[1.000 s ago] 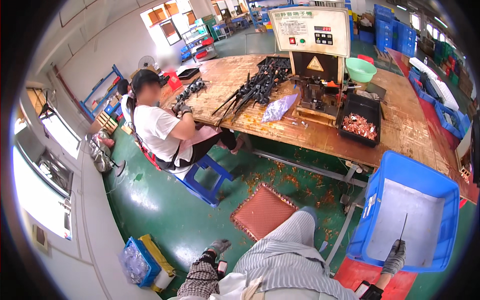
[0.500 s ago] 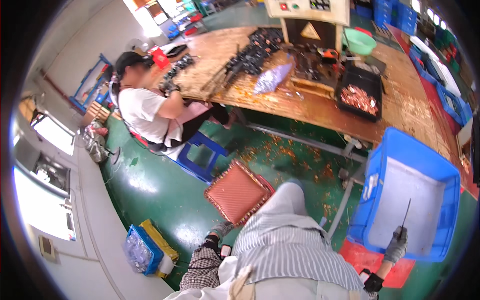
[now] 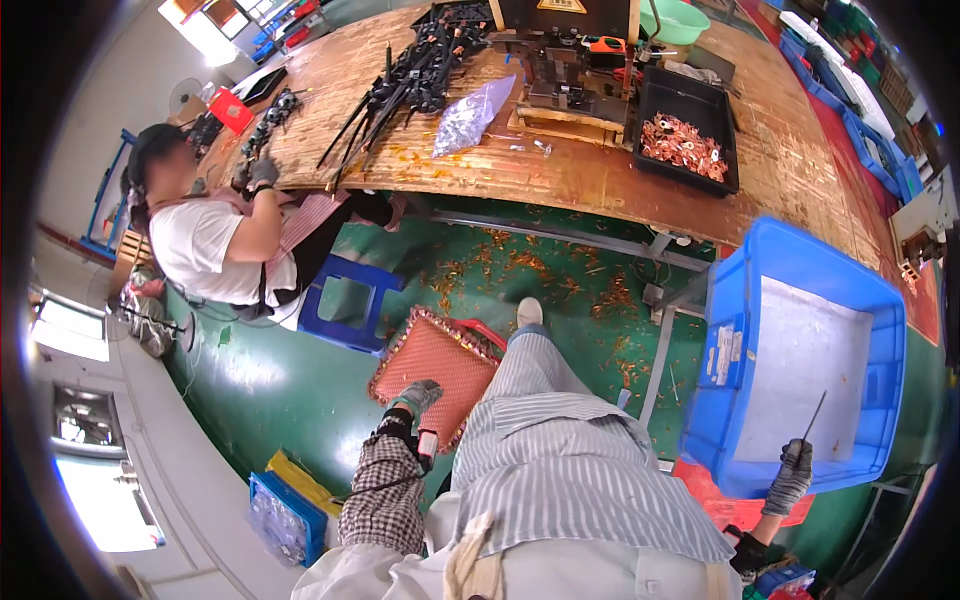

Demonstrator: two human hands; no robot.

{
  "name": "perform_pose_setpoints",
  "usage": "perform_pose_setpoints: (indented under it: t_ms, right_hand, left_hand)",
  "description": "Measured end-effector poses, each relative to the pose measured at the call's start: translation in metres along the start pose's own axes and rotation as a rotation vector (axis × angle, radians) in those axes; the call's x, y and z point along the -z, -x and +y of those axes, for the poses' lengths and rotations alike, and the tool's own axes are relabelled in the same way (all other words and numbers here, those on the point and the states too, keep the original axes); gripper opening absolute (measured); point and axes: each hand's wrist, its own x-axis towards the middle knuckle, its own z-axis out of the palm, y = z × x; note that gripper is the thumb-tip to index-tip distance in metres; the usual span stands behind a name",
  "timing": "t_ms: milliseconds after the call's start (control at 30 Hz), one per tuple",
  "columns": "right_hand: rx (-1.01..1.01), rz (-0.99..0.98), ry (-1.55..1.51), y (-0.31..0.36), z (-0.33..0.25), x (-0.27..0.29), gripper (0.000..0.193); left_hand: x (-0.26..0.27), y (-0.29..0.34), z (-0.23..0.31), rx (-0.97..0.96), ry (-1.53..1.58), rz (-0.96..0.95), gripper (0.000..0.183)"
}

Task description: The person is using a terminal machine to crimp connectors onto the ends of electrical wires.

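My right hand (image 3: 791, 480), in a grey glove, is closed around the lower end of a thin dark rod (image 3: 815, 415). The rod points up and slants over the front wall of a big blue plastic bin (image 3: 735, 400). Its pale inside floor shows behind the rod. My left hand (image 3: 418, 395), also gloved, has its fingers stretched out over a pink quilted cushion (image 3: 440, 365) with a ruffled edge. Whether it touches the cushion I cannot tell. The cushion lies on a red seat, whose rim shows behind it.
A co-worker (image 3: 205, 245) sits at the wooden table (image 3: 560, 180) on the left, beside a blue stool (image 3: 345, 305). On the table are black cable parts (image 3: 420, 80), a plastic bag (image 3: 475, 115), a press (image 3: 570, 85) and a black tray (image 3: 685, 180) of copper pieces. Scraps litter the green floor.
My left hand has moved up from beside the cushion to over it. The view has shifted, so table and co-worker sit higher and further left. My right hand still grips the rod.
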Motion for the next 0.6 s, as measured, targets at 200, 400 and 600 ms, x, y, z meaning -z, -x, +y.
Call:
perform_pose_setpoints:
  t_ms: [200, 400, 600]
  right_hand:
    - [-0.109, 0.079, -0.044, -0.032, -0.037, 0.023, 0.024]
    - [0.084, -0.22, 0.143, -0.124, -0.176, -0.073, 0.023]
    - [0.219, -0.816, 0.344, -0.152, -0.304, -0.227, 0.028]
  left_hand:
    - [0.057, -0.103, 0.033, 0.193, -0.247, 0.021, 0.052]
    - [0.082, -0.197, 0.033, 0.114, -0.729, -0.19, 0.057]
    - [0.056, -0.218, 0.038, 0.126, -0.777, -0.515, 0.04]
